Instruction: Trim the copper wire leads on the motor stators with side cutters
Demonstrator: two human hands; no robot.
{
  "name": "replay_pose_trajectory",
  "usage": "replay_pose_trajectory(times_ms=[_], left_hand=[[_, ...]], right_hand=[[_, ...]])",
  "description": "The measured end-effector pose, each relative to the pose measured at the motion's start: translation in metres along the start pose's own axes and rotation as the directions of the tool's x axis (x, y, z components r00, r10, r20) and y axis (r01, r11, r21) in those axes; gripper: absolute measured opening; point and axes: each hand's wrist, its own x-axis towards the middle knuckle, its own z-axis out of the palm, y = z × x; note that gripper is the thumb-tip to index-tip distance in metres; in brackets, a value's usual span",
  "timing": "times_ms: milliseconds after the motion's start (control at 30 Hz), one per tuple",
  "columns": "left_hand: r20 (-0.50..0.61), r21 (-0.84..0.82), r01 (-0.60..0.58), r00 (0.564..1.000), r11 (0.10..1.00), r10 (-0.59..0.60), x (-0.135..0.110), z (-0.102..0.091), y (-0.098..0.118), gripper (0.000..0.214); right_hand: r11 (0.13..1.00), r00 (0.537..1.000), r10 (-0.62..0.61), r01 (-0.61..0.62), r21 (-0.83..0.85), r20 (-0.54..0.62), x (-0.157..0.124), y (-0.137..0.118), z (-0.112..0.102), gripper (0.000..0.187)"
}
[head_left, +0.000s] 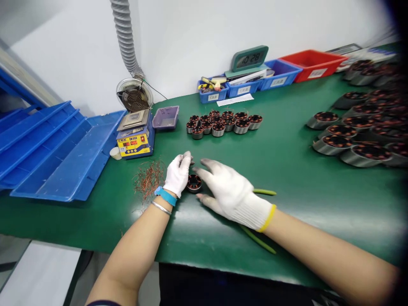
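A motor stator (194, 182), a dark ring with copper windings, sits on the green bench between my hands. My left hand (179, 173), in a white glove, is at its left side with the fingers curled together; whatever they may hold is hidden. On the right, my right hand (228, 191), gloved too, reaches towards the stator with fingers spread and nothing in them. Two green handles of a hand tool (259, 241) stick out from beneath the right hand, whose glove hides the tool's head. Left of my left hand lies a pile of copper wire clippings (149, 178).
Several stators (218, 128) stand grouped at mid-bench, and larger ones (334, 144) at right. A yellow-and-blue solder pot (135, 138) stands beside a purple tray (165, 118). Blue bins (63, 165) occupy the left. Tool boxes (213, 97) and a clock (250, 59) line the wall.
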Motion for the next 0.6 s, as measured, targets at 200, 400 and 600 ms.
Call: replay_pose_trajectory(times_ms=[200, 400, 600], left_hand=[[-0.034, -0.088, 0.016, 0.999, 0.996, -0.019, 0.003, -0.002, -0.001, 0.048], [-0.046, -0.062, -0.001, 0.999, 0.998, -0.002, 0.001, 0.000, 0.000, 0.036], [-0.062, -0.054, -0.019, 0.998, 0.998, 0.015, -0.004, 0.005, 0.005, 0.034]], right_hand=[[0.996, 0.996, 0.070, -0.073, 0.054, 0.061, 0.017, 0.000, -0.005, 0.031], [0.748, 0.745, 0.662, -0.663, -0.021, 0.078, -0.004, 0.080, -0.044, 0.049], [0.708, 0.713, 0.693, -0.701, -0.086, -0.106, -0.017, 0.085, -0.075, 0.064]])
